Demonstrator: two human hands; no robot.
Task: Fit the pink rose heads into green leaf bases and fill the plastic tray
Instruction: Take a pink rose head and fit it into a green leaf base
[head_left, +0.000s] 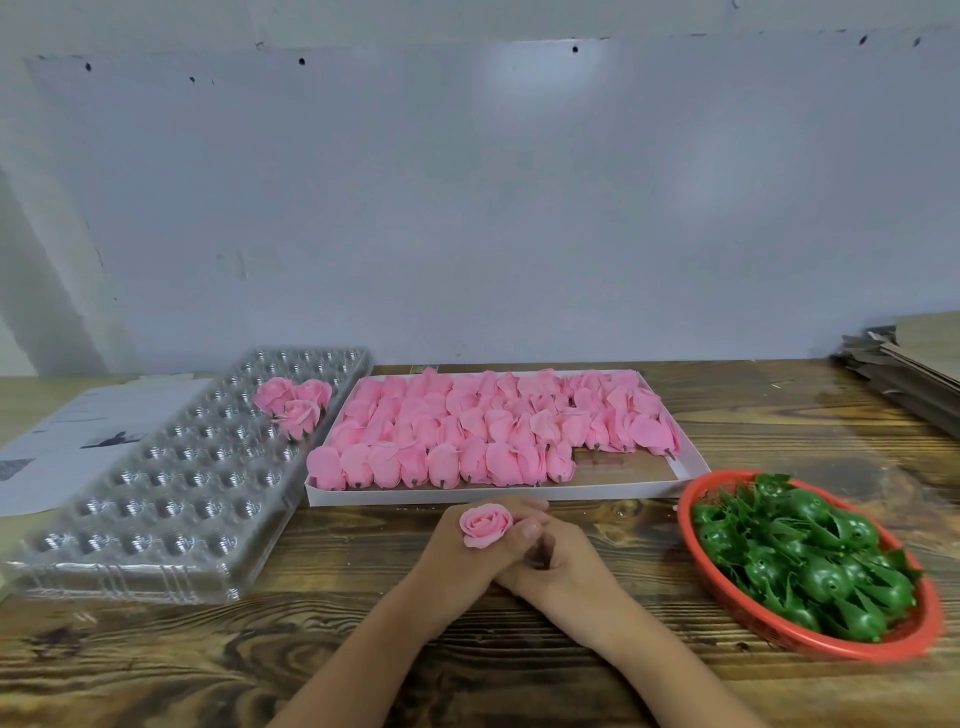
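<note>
Pink rose head (485, 526) pinched by both hands (511, 553), three roses (293, 405) in plastic tray (156, 499)

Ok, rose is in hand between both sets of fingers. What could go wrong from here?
1. Both hands, left hand and right hand, clasp under the pink rose; squeezing may crush its soft petals.
2. The leaf base is hidden by the fingers, so a crooked fit could go unseen.
3. The three finished roses sit at the plastic tray's far end; reaching over may knock them.
</note>
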